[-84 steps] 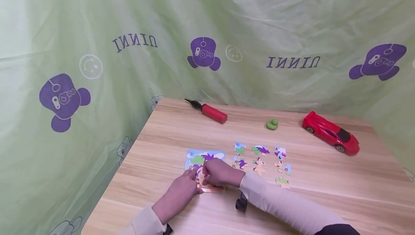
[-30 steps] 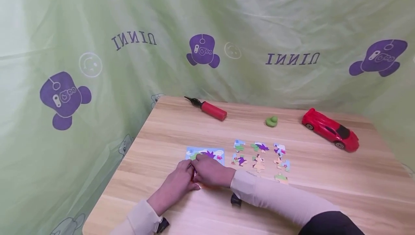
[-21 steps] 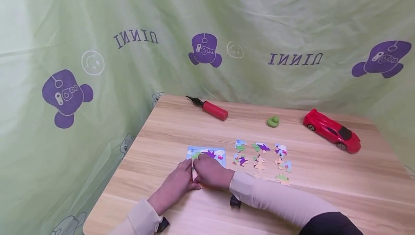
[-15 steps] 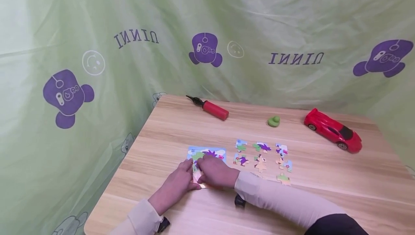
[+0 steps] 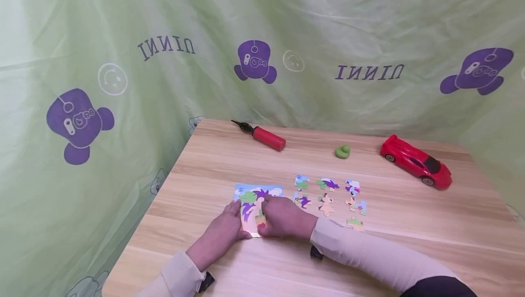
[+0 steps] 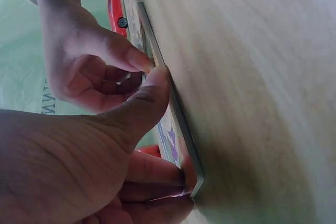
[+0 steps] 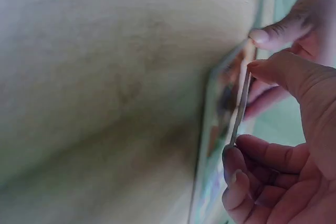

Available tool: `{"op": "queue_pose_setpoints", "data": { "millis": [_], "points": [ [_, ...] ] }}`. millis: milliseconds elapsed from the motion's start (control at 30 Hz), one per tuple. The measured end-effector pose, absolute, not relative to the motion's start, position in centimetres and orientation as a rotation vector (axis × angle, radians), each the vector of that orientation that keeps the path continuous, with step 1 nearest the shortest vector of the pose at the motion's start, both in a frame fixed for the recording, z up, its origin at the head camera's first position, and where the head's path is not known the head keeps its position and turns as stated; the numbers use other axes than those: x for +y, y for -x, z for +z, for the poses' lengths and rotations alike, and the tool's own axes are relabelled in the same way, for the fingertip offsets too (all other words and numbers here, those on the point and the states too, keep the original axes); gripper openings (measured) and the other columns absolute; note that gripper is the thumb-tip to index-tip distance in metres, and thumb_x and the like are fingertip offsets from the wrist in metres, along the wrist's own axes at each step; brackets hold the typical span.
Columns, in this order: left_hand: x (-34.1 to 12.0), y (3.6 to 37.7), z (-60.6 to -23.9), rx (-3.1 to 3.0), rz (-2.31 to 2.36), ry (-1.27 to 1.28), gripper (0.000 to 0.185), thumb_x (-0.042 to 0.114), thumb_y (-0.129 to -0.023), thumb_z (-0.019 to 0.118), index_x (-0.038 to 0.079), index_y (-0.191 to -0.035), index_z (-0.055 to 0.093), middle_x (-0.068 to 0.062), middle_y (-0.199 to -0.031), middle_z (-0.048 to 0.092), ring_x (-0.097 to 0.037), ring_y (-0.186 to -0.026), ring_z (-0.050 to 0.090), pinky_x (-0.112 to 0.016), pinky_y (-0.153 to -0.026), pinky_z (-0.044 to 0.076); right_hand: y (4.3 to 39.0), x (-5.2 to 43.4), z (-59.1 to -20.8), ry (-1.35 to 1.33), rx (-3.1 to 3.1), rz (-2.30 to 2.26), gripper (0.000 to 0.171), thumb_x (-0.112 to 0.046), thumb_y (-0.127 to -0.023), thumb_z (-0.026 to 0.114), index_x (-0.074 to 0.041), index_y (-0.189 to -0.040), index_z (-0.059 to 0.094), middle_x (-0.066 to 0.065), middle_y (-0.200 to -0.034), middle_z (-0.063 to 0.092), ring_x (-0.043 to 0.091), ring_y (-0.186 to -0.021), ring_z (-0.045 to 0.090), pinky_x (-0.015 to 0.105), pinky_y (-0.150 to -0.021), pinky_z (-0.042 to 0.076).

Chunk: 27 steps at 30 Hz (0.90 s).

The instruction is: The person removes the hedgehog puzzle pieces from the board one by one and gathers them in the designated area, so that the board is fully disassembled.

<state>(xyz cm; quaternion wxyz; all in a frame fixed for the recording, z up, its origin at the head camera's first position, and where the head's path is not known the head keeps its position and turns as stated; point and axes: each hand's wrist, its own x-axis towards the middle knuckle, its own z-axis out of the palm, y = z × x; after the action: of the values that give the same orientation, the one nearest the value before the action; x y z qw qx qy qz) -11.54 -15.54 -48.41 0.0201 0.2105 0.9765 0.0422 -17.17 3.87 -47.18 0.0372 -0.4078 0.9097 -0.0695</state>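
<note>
A puzzle board [image 5: 255, 186] with a pale blue border and a purple-and-green picture lies flat on the table. My left hand [image 5: 219, 231] holds it at the near left corner; the left wrist view shows the thumb [image 6: 157, 80] on its front edge and the fingers at its left side. Over the board's right half, my right hand [image 5: 285, 217] pinches a puzzle piece [image 5: 260, 220] coloured green, orange and red. From the right wrist, this puzzle piece [image 7: 241, 103] stands tilted on edge between thumb and fingertips. The right hand hides much of the board's right side.
Several loose puzzle pieces [image 5: 326, 205] lie in rough rows right of the board, partly behind the right forearm. Farther back are a red hand pump [image 5: 268, 138], a small green duck-like toy [image 5: 342, 151] and a red toy car [image 5: 416, 162]. A green curtain [image 5: 184, 92] borders the wooden table.
My right hand shifted left over the board, near the left fingers, and has since moved back right with the piece, uncovering the picture's left part. My left hand has stayed at the board's corner.
</note>
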Motion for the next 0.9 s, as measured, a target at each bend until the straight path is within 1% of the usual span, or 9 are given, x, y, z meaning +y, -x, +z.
{"op": "queue_pose_setpoints", "data": {
  "millis": [67, 167, 300, 433, 567, 667, 767, 800, 900],
  "points": [
    [-15.4, 11.5, -48.3, 3.019, 0.109, -0.639, 0.078, 0.053, -0.074, 0.062, -0.016, -0.109, 0.058, -0.028, -0.135, 0.041, -0.039, -0.124, 0.04, -0.039, -0.098, 0.041, 17.0, 4.7, -46.9, 1.196, 2.787, -0.278, 0.035, -0.049, -0.074, 0.064, -0.015, -0.071, 0.056, -0.006, -0.067, 0.046, 0.01, -0.053, 0.042, 0.023, -0.045, 0.037],
    [-15.3, 11.4, -48.2, 3.01, 0.105, -0.635, 0.078, 0.053, -0.075, 0.061, -0.016, -0.11, 0.058, -0.028, -0.135, 0.04, -0.04, -0.124, 0.04, -0.04, -0.098, 0.04, 16.7, 6.5, -46.5, 1.103, 2.812, -0.343, 0.035, -0.049, -0.072, 0.066, -0.016, -0.073, 0.058, -0.007, -0.068, 0.045, 0.009, -0.052, 0.041, 0.021, -0.044, 0.035],
    [-15.2, 11.4, -47.9, 3.01, 0.09, -0.649, 0.076, 0.054, -0.075, 0.06, -0.016, -0.105, 0.06, -0.028, -0.134, 0.041, -0.04, -0.123, 0.041, -0.04, -0.097, 0.041, 15.8, 9.2, -46.4, 1.024, 2.894, -0.35, 0.037, -0.049, -0.07, 0.069, -0.014, -0.076, 0.06, -0.008, -0.07, 0.043, 0.008, -0.054, 0.04, 0.02, -0.046, 0.035],
    [-15.4, 11.6, -47.8, 3.006, 0.059, -0.645, 0.077, 0.055, -0.074, 0.059, -0.016, -0.103, 0.061, -0.028, -0.134, 0.041, -0.04, -0.124, 0.041, -0.039, -0.097, 0.041, 15.0, 10.9, -46.9, 0.991, 2.976, -0.334, 0.034, -0.046, -0.068, 0.07, -0.015, -0.069, 0.055, -0.008, -0.067, 0.04, 0.008, -0.052, 0.037, 0.021, -0.044, 0.032],
    [-15.5, 11.7, -47.9, 2.997, 0.045, -0.635, 0.078, 0.055, -0.074, 0.058, -0.016, -0.106, 0.06, -0.027, -0.135, 0.041, -0.038, -0.125, 0.04, -0.039, -0.098, 0.04, 14.8, 11.6, -47.3, 0.999, 3.014, -0.314, 0.035, -0.046, -0.068, 0.071, -0.017, -0.064, 0.051, -0.008, -0.063, 0.037, 0.009, -0.051, 0.035, 0.022, -0.044, 0.031],
    [-15.5, 11.7, -47.9, 2.998, 0.028, -0.657, 0.078, 0.055, -0.075, 0.058, -0.016, -0.107, 0.06, -0.028, -0.134, 0.041, -0.039, -0.124, 0.041, -0.039, -0.099, 0.04, 14.8, 11.7, -47.0, 0.974, 3.006, -0.335, 0.037, -0.047, -0.068, 0.072, -0.016, -0.068, 0.054, -0.008, -0.064, 0.039, 0.008, -0.052, 0.037, 0.021, -0.045, 0.032],
    [-15.5, 11.7, -47.9, 2.994, 0.039, -0.674, 0.078, 0.055, -0.075, 0.058, -0.016, -0.108, 0.059, -0.029, -0.134, 0.041, -0.04, -0.124, 0.041, -0.04, -0.099, 0.04, 15.1, 12.2, -46.4, 0.902, 2.996, -0.37, 0.039, -0.051, -0.07, 0.071, -0.014, -0.075, 0.059, -0.008, -0.069, 0.044, 0.007, -0.054, 0.039, 0.02, -0.047, 0.035],
    [-15.5, 11.8, -47.8, 2.991, 0.051, -0.679, 0.077, 0.055, -0.075, 0.058, -0.015, -0.107, 0.06, -0.029, -0.134, 0.042, -0.04, -0.123, 0.041, -0.04, -0.099, 0.039, 15.3, 12.5, -46.1, 0.872, 2.995, -0.4, 0.038, -0.05, -0.072, 0.071, -0.014, -0.078, 0.06, -0.008, -0.071, 0.046, 0.006, -0.055, 0.04, 0.019, -0.048, 0.036],
    [-15.7, 11.9, -47.8, 2.987, 0.106, -0.67, 0.07, 0.056, -0.074, 0.06, -0.012, -0.09, 0.066, -0.028, -0.132, 0.044, -0.04, -0.122, 0.043, -0.041, -0.097, 0.042, 16.1, 13.4, -45.0, 0.813, 3.009, -0.49, 0.031, -0.045, -0.078, 0.068, -0.015, -0.081, 0.062, -0.008, -0.073, 0.05, 0.005, -0.058, 0.042, 0.019, -0.051, 0.04]
  ]
}}
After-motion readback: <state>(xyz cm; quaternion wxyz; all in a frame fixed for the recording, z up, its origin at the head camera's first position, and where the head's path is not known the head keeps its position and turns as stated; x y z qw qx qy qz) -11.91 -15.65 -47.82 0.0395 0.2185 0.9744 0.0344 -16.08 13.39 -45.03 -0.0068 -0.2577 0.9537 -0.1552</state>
